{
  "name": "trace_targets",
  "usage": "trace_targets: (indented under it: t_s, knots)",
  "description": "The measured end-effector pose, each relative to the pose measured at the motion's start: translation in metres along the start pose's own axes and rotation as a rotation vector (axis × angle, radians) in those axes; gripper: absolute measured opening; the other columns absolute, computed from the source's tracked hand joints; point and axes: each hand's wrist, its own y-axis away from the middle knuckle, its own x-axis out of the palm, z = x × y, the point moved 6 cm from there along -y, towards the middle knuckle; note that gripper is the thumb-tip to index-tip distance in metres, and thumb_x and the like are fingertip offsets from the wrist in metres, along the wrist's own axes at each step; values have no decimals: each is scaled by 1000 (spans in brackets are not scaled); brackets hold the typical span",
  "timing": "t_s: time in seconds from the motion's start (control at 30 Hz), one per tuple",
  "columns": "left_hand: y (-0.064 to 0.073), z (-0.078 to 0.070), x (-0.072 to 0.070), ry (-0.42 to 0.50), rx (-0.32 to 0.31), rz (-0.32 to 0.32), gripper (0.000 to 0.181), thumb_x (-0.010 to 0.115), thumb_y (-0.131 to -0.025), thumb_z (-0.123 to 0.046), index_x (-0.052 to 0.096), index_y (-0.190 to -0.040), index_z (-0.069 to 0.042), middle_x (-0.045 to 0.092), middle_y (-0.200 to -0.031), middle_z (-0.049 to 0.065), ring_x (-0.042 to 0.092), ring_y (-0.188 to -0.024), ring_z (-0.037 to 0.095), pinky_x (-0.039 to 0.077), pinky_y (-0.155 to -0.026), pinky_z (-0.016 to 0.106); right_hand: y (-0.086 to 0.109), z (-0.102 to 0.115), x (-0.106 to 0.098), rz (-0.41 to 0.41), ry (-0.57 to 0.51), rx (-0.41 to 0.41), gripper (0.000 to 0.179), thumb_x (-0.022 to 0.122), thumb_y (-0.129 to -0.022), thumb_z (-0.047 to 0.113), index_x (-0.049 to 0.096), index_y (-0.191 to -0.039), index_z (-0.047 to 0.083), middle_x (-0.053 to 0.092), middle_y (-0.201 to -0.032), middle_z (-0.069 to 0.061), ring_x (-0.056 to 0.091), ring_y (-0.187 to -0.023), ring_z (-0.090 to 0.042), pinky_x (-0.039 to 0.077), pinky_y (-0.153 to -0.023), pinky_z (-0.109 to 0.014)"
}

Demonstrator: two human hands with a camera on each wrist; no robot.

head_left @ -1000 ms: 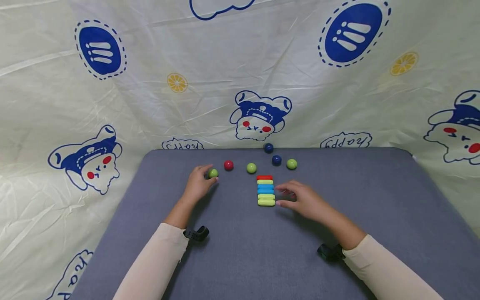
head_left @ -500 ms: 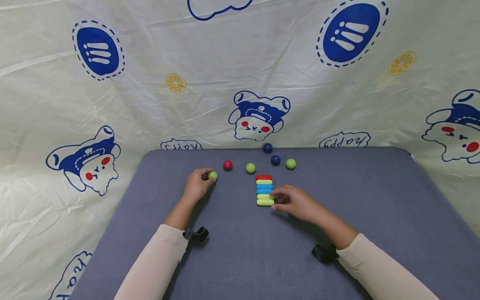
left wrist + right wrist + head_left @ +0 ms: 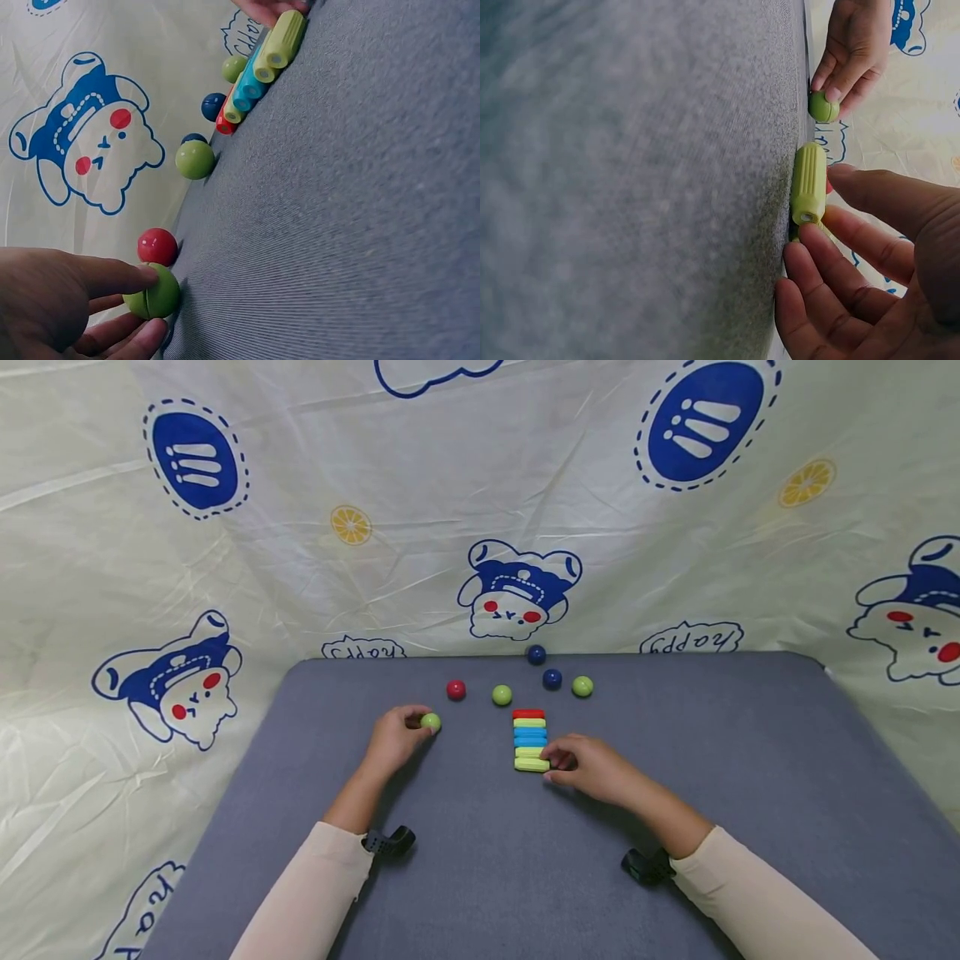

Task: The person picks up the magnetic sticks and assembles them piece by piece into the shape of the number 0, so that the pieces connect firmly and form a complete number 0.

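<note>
Left hand pinches a green ball; right hand, fingers parted, is at the nearest yellow stick.

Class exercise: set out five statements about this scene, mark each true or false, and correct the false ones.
1. The left hand holds a green ball. True.
2. The right hand holds the red ball. False: the red ball lies on the table.
3. Six bars lie in a row. True.
4. The farthest bar from the person is blue. False: it is red.
5. Two navy balls are in view. True.
</note>
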Motion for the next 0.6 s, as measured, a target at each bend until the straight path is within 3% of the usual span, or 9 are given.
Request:
trace_targets:
  t_s: [0.27,0.6]
  knots:
    - [9,2,1,23,-11,-10,28,79,-86,-12,72,-113,-5,73,-106,14,67,-98,26,51,-82,32,-2,2,4,4,7,2,25,78,-89,16,69,-111,7,67,-95,-1,60,-87,-11,51,-76,-28]
    - [20,-5,11,42,-2,55,27,80,-86,-11,72,-111,-6,74,-108,12,69,-101,25,56,-83,35,-2,5,6,-11,30,8,17,76,-90,15,69,-103,7,66,-90,-1,59,-83,-11,49,-75,-30]
